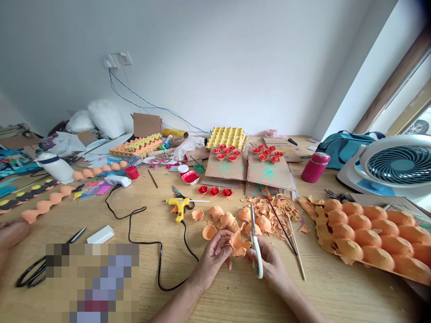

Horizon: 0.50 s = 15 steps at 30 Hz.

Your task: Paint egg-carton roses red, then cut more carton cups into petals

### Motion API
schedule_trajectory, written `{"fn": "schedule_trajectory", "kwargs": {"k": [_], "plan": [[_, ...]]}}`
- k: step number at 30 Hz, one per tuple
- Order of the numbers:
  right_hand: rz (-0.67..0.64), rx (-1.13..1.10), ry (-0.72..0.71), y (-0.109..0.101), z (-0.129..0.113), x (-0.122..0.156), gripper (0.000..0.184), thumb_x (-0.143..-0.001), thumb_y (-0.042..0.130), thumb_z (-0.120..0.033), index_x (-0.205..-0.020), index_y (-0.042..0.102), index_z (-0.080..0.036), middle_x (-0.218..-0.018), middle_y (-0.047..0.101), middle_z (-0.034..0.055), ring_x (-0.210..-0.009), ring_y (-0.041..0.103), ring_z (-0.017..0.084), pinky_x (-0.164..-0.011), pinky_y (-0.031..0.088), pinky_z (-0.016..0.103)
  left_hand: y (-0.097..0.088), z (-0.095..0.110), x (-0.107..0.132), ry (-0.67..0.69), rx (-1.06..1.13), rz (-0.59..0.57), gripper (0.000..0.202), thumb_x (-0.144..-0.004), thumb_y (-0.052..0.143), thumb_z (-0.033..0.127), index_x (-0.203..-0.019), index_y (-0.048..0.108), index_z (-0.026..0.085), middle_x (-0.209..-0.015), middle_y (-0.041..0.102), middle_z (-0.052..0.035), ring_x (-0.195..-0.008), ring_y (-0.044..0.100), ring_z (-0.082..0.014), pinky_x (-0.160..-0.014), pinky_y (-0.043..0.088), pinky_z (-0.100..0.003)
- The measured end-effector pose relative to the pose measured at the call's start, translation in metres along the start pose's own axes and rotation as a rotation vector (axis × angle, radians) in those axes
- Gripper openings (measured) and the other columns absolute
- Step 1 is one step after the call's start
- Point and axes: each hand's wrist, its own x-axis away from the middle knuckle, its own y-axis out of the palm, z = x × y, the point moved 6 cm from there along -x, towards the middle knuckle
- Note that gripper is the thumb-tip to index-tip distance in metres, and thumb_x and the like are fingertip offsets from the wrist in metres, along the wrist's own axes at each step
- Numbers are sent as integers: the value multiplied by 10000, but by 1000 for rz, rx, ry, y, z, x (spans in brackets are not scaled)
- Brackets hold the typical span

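Note:
My left hand (215, 253) pinches an orange egg carton cup (239, 245) with a jagged, cut rim. In my right hand (269, 260) is a pair of scissors (256, 251) with pale handles, its blades pointing away from me, just right of the cup. Behind my hands lie several loose orange cups (227, 219) and a heap of carton scraps (276, 211). A cup (209, 232) with a smooth rim stands left of my left hand, near a small layered cup piece (197, 215).
A yellow glue gun (181, 207) with a trailing black cord lies left. Three red carton roses (214, 191) sit before cardboard panels (225, 166) bearing more. An orange egg tray (370, 233), a fan (397, 163) and a red flask (315, 167) stand right. Another person's hand (13, 233) shows at far left.

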Motion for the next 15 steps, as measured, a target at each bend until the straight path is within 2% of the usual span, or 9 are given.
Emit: {"fn": "schedule_trajectory", "kwargs": {"k": [7,10,12,15], "plan": [[25,-28,-12,-1,0,0,458,-810,742,-610,-918,623,-181,-755,580,0,-659,516,147,-613,443,265,9,10,3,43,11,-66,363,-842,800,336,-1044,514,237,-969,653,-9,-855,618,-132,-673,509,-215],[42,-27,-11,-3,0,0,451,-835,717,-606,-976,631,-187,-783,604,10,-661,529,151,-607,453,265,7,11,3,104,10,-64,343,-842,800,290,-995,496,248,-1035,632,-2,-915,637,-136,-766,522,-240],[54,-19,-18,-4,0,1,441,-827,727,-597,-980,642,-192,-813,619,22,-688,551,164,-618,469,272,5,10,4,162,-34,-60,357,-837,803,289,-1041,511,264,-1147,614,-20,-1007,644,-169,-855,535,-288],[84,0,-41,-5,1,2,447,-770,783,-587,-955,659,-199,-886,646,47,-781,594,203,-695,505,306,3,9,5,213,-177,-38,501,-833,803,320,-1252,529,296,-1291,567,-73,-1103,626,-226,-930,544,-348]]}}
